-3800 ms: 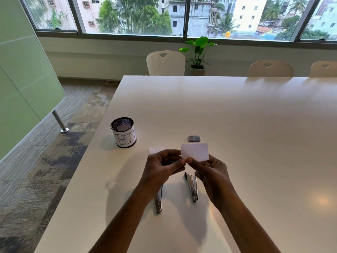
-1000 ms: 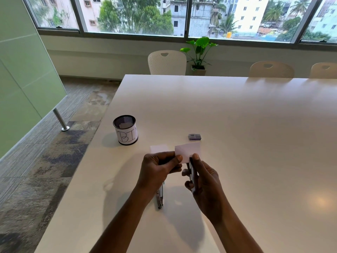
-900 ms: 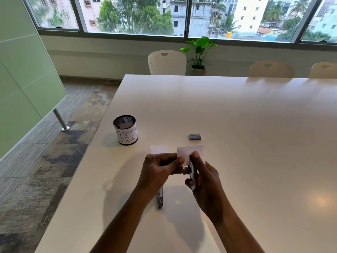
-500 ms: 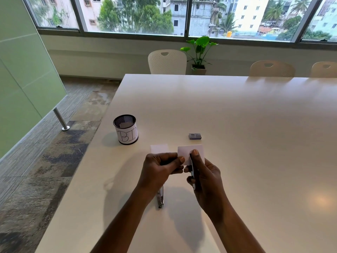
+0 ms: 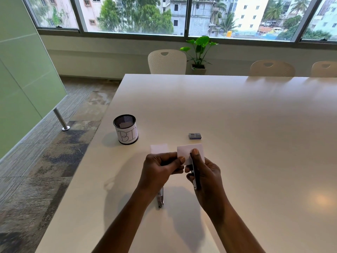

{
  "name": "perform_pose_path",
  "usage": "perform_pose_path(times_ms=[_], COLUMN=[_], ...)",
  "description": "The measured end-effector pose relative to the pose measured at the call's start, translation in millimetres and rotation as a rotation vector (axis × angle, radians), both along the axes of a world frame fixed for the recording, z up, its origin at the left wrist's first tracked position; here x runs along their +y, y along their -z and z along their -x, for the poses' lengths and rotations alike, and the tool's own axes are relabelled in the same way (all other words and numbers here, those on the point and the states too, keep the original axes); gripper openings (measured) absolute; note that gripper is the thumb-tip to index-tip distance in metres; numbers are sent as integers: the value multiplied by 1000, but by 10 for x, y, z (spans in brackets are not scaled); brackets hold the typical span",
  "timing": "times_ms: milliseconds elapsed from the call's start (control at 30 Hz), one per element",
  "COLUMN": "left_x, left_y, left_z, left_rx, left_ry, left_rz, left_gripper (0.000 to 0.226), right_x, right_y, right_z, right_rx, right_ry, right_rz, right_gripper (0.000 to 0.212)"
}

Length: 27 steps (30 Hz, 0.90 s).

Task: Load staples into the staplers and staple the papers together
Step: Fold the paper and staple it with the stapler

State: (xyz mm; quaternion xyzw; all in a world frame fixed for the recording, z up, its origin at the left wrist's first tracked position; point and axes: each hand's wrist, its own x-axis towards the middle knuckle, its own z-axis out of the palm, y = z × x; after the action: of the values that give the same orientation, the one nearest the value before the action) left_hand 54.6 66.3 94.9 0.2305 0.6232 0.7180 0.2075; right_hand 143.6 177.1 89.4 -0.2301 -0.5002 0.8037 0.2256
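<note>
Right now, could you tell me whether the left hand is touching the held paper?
Touching: the head view shows the left hand's thumb pinching the paper's left edge.

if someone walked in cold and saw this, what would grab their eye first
Probably the two hands at the near middle of the white table: the left hand pinches a small white paper while the right hand holds a slim stapler at its edge. Next, the black mesh cup marked BIN to the left, and a second stapler lying beneath the left wrist.

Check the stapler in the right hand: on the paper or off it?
On it. The stapler in the right hand has its front end over the paper that the left hand pinches.
</note>
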Motion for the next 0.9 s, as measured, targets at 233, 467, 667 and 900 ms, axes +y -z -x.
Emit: perform_pose_path(times_ms=[233, 467, 667, 900], left_x=[-17, 8, 42, 77], left_y=[25, 36, 31, 43], left_z=[-1, -15, -29, 0], left_rx=[18, 21, 24, 40], left_ry=[13, 26, 24, -52], left_rz=[1, 1, -4, 18], left_gripper=[27, 20, 19, 21], right_x=[-5, 1, 27, 36], right_y=[1, -10, -4, 5], right_z=[24, -13, -37, -23], right_rx=[27, 47, 43, 20], right_ry=[23, 49, 57, -53], right_rz=[-89, -88, -88, -18], right_gripper=[34, 32, 32, 42])
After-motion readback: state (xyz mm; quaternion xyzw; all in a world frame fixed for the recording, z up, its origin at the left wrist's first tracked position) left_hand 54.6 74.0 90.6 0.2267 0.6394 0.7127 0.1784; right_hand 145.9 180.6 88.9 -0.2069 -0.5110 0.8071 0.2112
